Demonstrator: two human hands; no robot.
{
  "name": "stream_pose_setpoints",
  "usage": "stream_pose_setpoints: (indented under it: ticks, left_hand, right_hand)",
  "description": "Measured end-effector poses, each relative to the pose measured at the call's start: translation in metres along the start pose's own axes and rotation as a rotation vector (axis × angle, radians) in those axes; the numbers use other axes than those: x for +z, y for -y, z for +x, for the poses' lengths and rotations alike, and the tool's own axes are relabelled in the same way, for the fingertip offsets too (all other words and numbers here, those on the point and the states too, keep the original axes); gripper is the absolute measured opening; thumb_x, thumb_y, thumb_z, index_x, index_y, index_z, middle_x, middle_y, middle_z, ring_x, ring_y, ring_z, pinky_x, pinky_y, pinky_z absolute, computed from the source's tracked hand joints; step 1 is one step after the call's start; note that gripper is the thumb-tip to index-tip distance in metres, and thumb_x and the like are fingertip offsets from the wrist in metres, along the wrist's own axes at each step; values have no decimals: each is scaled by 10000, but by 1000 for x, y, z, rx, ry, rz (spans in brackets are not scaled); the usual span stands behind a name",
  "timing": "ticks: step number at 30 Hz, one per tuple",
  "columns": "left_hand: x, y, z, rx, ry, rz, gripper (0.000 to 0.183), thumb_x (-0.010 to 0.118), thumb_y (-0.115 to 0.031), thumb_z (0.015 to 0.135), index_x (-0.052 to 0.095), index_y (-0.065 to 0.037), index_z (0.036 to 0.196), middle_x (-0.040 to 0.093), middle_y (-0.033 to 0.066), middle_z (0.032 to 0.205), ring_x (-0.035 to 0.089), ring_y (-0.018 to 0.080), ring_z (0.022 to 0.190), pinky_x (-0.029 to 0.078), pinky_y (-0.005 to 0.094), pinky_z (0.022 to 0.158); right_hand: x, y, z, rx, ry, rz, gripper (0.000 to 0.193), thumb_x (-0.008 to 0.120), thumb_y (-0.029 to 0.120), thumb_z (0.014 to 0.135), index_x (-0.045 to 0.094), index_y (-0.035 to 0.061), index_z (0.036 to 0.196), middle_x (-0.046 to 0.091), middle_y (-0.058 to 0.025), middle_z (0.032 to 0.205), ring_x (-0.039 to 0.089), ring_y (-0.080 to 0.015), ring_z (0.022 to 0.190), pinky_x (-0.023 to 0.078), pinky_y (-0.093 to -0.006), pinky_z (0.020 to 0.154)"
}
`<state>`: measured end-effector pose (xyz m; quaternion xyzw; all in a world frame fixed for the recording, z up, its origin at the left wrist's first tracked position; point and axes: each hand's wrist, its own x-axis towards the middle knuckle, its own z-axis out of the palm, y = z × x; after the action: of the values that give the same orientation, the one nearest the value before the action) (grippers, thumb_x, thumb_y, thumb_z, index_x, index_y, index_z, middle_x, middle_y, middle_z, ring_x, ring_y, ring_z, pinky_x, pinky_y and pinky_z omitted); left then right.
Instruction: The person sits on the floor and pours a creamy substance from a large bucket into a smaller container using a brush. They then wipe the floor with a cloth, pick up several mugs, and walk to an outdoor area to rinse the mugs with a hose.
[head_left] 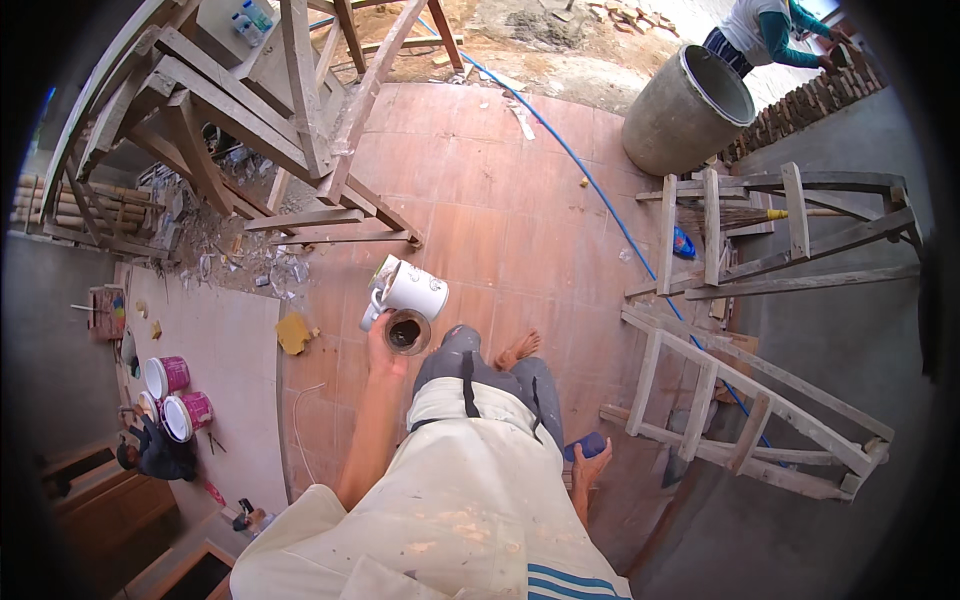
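Observation:
My left hand [381, 350] is closed round a cluster of drinking vessels in front of me. Nearest is a clear glass [408, 331] with something dark brown in it. A white mug [418, 287] with small dark drawings lies tilted just beyond the glass, and part of another light-coloured cup shows behind it. Which fingers hold which vessel is hidden. Down by my right hip, my right hand [592, 466] grips a dark blue cylinder [585, 446]; its exact kind cannot be made out.
Wooden trestles [240, 105] stand at the far left, and ladder-like wooden frames [745, 385] at the right. A blue hose [590, 175] crosses the tiled floor [470, 220]. Beyond is a large concrete cylinder [670, 115] near a person [765, 35]. Paint buckets [188, 415] and another person [165, 450] are left.

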<state>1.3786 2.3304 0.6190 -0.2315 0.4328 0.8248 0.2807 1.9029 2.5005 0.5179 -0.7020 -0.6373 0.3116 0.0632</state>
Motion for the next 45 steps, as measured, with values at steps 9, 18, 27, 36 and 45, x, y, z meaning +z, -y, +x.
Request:
stream_pose_setpoints:
  ticks: [9,18,27,36,45]
  left_hand:
    - [59,52,9,71,-264,-223,127,632,-81,948,686,-48,1058,742,84,998,733,211,915,606,345,818]
    - [160,59,118,52,-255,-291,136,637,-125,950,677,-58,1061,742,85,996,734,223,930,614,377,830]
    - [297,10,229,18,-116,-166,197,630,-80,946,647,-66,1142,715,68,1037,717,194,953,591,340,837]
    - [382,-3,306,-7,-75,-167,180,646,-91,935,683,-74,1111,731,73,1040,721,206,941,597,345,816]
    - [440,-3,362,108,-201,-280,119,619,-106,965,689,-30,1024,747,114,958,745,221,860,628,357,757]
  right_hand:
    - [-66,212,295,-500,-132,20,912,833,187,789,378,47,1567,482,-266,1449,493,-459,1340,419,-524,1124]
    - [-5,290,347,-479,8,68,933,850,203,769,385,20,1556,486,-272,1431,495,-458,1333,414,-524,1122]
    - [32,267,314,-164,149,-86,972,867,283,730,396,5,1533,483,-282,1436,497,-458,1325,401,-527,1125]
    - [33,370,413,-226,92,-13,963,847,284,741,387,5,1540,479,-279,1447,488,-458,1342,392,-516,1140]
    - [69,530,603,-464,132,-7,929,835,277,761,401,7,1537,510,-268,1416,506,-449,1319,403,-508,1129]
